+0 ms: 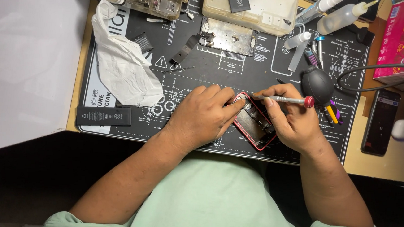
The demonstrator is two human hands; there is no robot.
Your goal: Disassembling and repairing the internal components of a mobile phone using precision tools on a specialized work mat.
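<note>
A red-framed phone point(252, 124) with its back opened lies on the black repair mat point(237, 73) near the front edge. My left hand point(202, 116) rests on the phone's left side and presses it down with the fingertips at its top corner. My right hand point(292, 121) holds a slim silver screwdriver point(284, 99) with a red end cap. Its tip points at the phone's top edge, close to my left fingertips.
A phone battery point(103, 116) lies at the mat's left, beside a crumpled white tissue point(122, 62). A bare metal phone plate point(227, 36), a parts tray point(260, 0), dropper bottles point(342, 16), a black air blower point(317, 84), tweezers and another phone point(380, 122) surround the work.
</note>
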